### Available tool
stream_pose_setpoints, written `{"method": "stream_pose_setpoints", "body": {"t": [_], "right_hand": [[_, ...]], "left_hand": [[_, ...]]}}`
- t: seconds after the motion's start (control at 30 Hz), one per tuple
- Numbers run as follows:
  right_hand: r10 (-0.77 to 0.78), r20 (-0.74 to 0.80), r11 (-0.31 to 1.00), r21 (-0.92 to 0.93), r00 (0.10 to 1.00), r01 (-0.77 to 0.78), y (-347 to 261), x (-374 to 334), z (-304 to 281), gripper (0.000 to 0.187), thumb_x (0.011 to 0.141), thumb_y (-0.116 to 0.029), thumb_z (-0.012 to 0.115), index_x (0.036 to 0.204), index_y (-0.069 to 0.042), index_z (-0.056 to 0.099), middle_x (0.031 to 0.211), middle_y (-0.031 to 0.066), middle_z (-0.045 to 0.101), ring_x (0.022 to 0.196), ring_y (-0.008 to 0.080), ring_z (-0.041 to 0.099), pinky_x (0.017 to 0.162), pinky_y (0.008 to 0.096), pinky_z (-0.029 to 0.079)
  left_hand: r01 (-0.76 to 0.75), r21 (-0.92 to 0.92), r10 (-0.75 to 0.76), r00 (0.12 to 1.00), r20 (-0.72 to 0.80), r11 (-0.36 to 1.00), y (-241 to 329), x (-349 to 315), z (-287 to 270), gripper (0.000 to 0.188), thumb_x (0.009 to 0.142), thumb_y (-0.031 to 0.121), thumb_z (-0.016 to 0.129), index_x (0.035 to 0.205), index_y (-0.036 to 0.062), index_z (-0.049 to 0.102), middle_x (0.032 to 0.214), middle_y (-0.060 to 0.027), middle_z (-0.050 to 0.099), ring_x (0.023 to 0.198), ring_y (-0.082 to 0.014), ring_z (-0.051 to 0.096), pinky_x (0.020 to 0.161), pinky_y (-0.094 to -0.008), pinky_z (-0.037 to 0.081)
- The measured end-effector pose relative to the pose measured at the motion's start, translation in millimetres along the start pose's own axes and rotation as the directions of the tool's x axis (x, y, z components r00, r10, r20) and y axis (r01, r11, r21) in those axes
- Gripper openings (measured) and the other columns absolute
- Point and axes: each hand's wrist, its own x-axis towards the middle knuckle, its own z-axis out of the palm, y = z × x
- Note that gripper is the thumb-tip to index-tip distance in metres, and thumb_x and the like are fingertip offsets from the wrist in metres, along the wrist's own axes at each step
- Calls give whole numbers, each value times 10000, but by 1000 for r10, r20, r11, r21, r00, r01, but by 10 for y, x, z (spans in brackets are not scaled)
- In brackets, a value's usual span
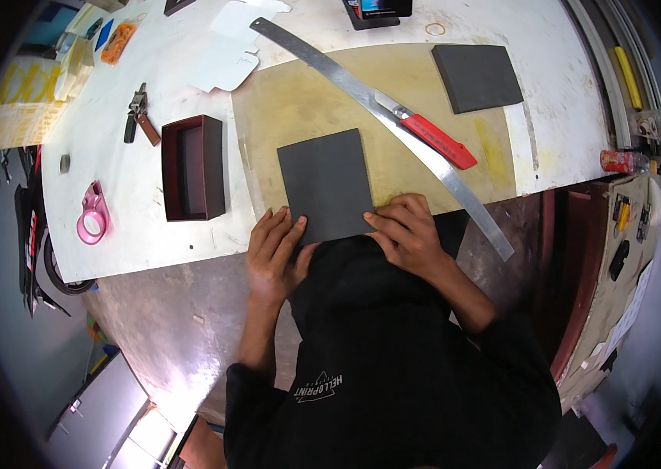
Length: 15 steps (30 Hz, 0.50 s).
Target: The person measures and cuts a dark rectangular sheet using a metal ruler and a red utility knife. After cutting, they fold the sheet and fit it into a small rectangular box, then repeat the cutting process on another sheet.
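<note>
A dark grey square board (326, 186) lies at the table's near edge, on a yellowish cutting mat (284, 94). My left hand (272, 248) grips its near left corner, fingertips on top and thumb at the near edge. At the near right corner, my right hand (407, 236) pinches the board between thumb and fingers. Just beyond, a long steel ruler (330, 69) crosses the mat diagonally and its end overhangs the near edge. Resting on the ruler is a red utility knife (438, 142). A second dark grey piece (477, 77), thick and squarish, lies at the far right.
Left of the mat stands an open dark maroon box (213, 168). Near it are a pink tape dispenser (94, 215) and a metal tool with a brown handle (141, 117). White paper pieces (225, 64) lie farther back. A phone on a stand (377, 12) is at the far edge.
</note>
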Motion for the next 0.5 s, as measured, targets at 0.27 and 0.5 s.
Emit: {"method": "stream_pose_setpoints", "body": {"t": [0.27,0.5], "right_hand": [[74,-29,997,41,997,-73,-78,50,-37,485,724,-70,882,1182,-31,726,1034,85,684,952,267,631,883,405,473],[89,-93,993,86,992,-81,-112,79,-18,451,750,-53,883,1168,-2,723,1095,140,697,947,293,675,871,410,502]], "left_hand": [[31,-77,-32,999,-20,997,1,49,-33,667,688,102,951,1289,6,680,1191,-209,717,1177,-374,684,1051,-502,539],[177,-299,-221,968,-120,938,16,-29,38,668,709,83,951,1296,-28,654,1231,-230,706,1144,-359,701,949,-419,594]]}}
